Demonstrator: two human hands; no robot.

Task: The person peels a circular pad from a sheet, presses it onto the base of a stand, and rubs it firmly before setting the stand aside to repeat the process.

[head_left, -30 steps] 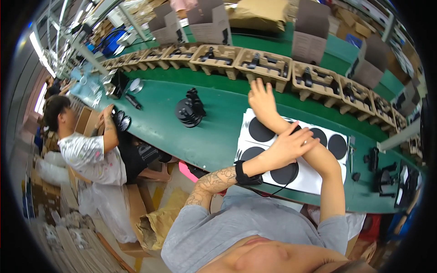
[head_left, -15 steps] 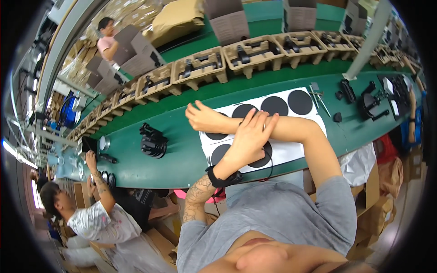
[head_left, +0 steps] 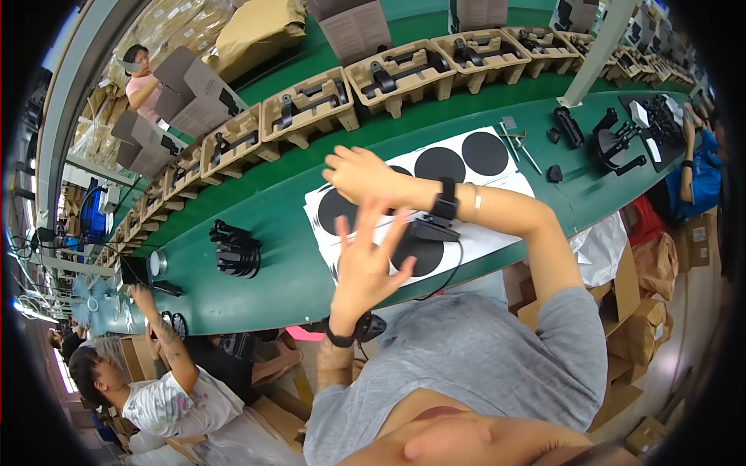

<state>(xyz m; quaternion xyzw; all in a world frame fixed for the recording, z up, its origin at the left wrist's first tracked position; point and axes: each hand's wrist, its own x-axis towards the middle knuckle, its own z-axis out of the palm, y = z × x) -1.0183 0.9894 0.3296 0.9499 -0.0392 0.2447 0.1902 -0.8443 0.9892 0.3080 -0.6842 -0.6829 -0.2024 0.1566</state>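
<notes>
My left hand [head_left: 367, 268] is raised over the near edge of the white sheets, fingers spread, holding nothing. Beyond it, my right hand [head_left: 364, 177] reaches across to the left, fingers curled under in a loose fist with nothing visible in it. A black strap [head_left: 445, 200] circles my right wrist, with a small black device [head_left: 434, 228] and a thin cable hanging from it. Another strap [head_left: 339, 339] with a dark device [head_left: 370, 327] is on my left wrist. Below both hands lie white sheets [head_left: 505, 185] printed with large black circles [head_left: 440, 165], some partly hidden by my arms.
A black stand-like part [head_left: 235, 252] is on the green bench to the left. Metal tools [head_left: 526, 151] and black parts [head_left: 569, 128] lie right. Cardboard trays [head_left: 309, 109] with black parts line the back. Co-workers are at left [head_left: 183, 400] and far right [head_left: 694, 182].
My left hand has come off my right wrist and drawn back toward me, fingers spreading. The strap and device on that wrist now show. My right fingers have curled in. The view has shifted slightly.
</notes>
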